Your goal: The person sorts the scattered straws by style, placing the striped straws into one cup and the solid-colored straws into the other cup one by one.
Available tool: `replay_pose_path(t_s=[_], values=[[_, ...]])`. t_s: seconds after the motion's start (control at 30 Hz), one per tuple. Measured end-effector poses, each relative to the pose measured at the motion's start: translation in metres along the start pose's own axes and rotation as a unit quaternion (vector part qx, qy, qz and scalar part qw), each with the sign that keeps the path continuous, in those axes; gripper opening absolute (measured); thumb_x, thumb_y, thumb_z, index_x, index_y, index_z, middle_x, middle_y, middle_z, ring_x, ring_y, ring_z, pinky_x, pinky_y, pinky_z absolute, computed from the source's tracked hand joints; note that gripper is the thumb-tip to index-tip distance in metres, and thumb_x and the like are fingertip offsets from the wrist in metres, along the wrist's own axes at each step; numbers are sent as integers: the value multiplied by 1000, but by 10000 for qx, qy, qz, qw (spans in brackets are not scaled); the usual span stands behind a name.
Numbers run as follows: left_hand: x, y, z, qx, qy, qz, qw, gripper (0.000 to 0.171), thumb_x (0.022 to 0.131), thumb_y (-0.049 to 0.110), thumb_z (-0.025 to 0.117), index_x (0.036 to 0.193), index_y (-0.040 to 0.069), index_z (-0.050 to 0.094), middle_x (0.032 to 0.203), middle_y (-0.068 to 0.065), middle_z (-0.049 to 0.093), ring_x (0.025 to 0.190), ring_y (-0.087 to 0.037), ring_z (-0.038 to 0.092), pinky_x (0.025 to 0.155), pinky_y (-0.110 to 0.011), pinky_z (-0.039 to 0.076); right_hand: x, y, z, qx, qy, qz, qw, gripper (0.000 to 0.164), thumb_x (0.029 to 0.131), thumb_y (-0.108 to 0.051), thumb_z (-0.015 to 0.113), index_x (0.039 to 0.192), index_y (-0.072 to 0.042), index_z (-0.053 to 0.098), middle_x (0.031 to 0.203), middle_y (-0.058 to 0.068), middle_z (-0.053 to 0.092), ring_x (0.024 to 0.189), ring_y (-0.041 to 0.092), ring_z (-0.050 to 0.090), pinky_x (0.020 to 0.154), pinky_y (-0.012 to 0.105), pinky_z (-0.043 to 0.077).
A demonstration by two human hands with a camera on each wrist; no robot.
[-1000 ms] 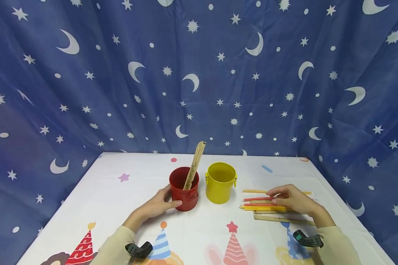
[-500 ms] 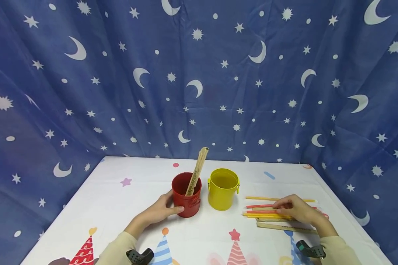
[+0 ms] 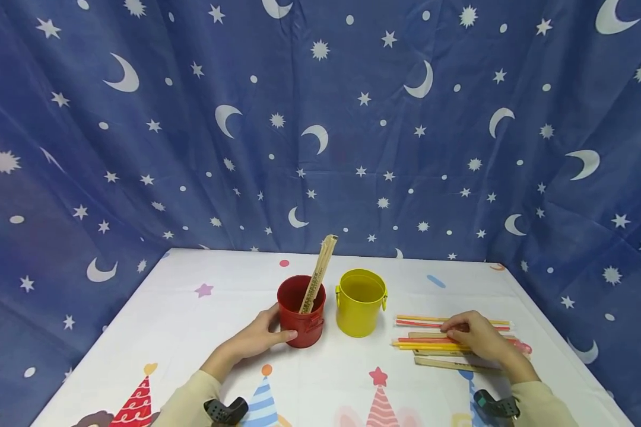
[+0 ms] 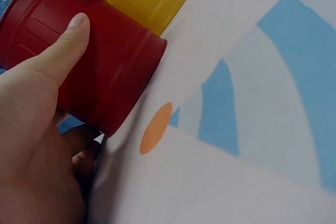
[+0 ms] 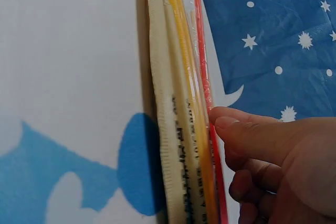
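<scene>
My left hand (image 3: pixel 256 339) holds the side of a red metal bucket (image 3: pixel 301 327), thumb across its front in the left wrist view. A bundle of paper-wrapped chopsticks (image 3: pixel 318 276) leans inside that bucket. To its right stands a yellow bucket (image 3: pixel 357 314) with small side handles. Over at the right, my right hand (image 3: pixel 478 337) is down among plastic-wrapped straws and chopsticks; its thumb and forefinger pinch at a red straw (image 5: pixel 202 51). Beside this lie a yellow straw (image 5: pixel 187 56) and printed chopstick sleeves (image 5: pixel 163 77). Part of the pile is hidden under the hand.
Both buckets stand on a white tablecloth (image 3: pixel 235 270) printed with party hats. A blue curtain (image 3: pixel 342 148) with moons and stars hangs behind and at the sides. One chopstick sleeve (image 3: pixel 448 364) lies nearest the front of the pile.
A red straw has shifted away from the pile to lie alongside the far orange one, my right hand staying over it. My left hand keeps its hold on the red bucket.
</scene>
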State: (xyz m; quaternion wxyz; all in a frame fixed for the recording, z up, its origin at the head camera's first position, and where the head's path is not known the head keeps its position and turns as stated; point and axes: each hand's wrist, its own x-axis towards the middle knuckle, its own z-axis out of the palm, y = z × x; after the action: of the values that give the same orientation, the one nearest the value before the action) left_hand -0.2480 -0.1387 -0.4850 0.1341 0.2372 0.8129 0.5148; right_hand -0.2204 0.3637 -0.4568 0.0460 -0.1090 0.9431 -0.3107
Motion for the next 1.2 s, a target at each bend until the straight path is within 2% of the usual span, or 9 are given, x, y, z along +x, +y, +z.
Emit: replay_pose_path(t_s=[0.17, 0.3, 0.5, 0.67, 0.9, 1.0, 1.2], values=[[-4, 0, 0, 42, -61, -6, 10000, 84, 94, 35, 71, 160, 9, 26, 163, -11, 37, 156, -40, 23, 125, -62, 22, 0, -2, 5, -125, 11, 305, 9995, 11, 92, -3, 69, 99, -6, 78, 98, 7, 71, 82, 9, 52, 69, 18, 46], [-4, 2, -3, 90, 32, -12, 10000, 84, 93, 35, 71, 160, 9, 27, 163, -12, 37, 155, -41, 24, 124, -62, 23, 4, -3, 6, -142, 90, 232, 9996, 10, 92, -5, 70, 99, -5, 77, 90, 3, 66, 80, 11, 51, 66, 19, 43], [1, 0, -7, 129, 9, 29, 9999, 83, 93, 34, 71, 160, 9, 27, 164, -11, 36, 156, -40, 23, 125, -61, 23, 8, -5, 2, -103, 42, -47, 9999, 13, 92, 2, 66, 99, -3, 76, 91, 4, 69, 78, 10, 52, 66, 18, 46], [3, 3, -7, 110, -27, 22, 9999, 84, 93, 35, 71, 160, 10, 26, 164, -11, 35, 156, -39, 22, 125, -61, 22, 6, -2, 1, -3, 85, 19, 10000, 13, 90, 2, 68, 101, -1, 76, 89, 5, 67, 75, 10, 49, 63, 19, 43], [-1, 2, -2, 52, -39, -71, 10000, 84, 94, 33, 70, 160, 9, 25, 165, -12, 34, 156, -39, 20, 126, -61, 20, 3, -2, 4, -28, 45, 168, 9998, 8, 91, 0, 70, 96, -4, 75, 87, 4, 65, 78, 14, 50, 64, 19, 42], [-1, 1, -1, 53, -45, -98, 9999, 84, 94, 34, 70, 161, 10, 24, 165, -11, 33, 156, -39, 20, 126, -61, 21, 2, -4, 3, -118, 51, 112, 9999, 7, 90, 1, 70, 93, -5, 73, 87, 3, 65, 78, 14, 51, 65, 18, 43], [2, 0, -2, 48, -36, 83, 9999, 82, 95, 31, 70, 160, 9, 26, 164, -11, 36, 156, -39, 23, 125, -60, 22, 1, -8, 0, -54, 118, -73, 9999, 6, 90, -2, 71, 93, -6, 73, 86, 3, 64, 77, 11, 48, 64, 19, 40]])
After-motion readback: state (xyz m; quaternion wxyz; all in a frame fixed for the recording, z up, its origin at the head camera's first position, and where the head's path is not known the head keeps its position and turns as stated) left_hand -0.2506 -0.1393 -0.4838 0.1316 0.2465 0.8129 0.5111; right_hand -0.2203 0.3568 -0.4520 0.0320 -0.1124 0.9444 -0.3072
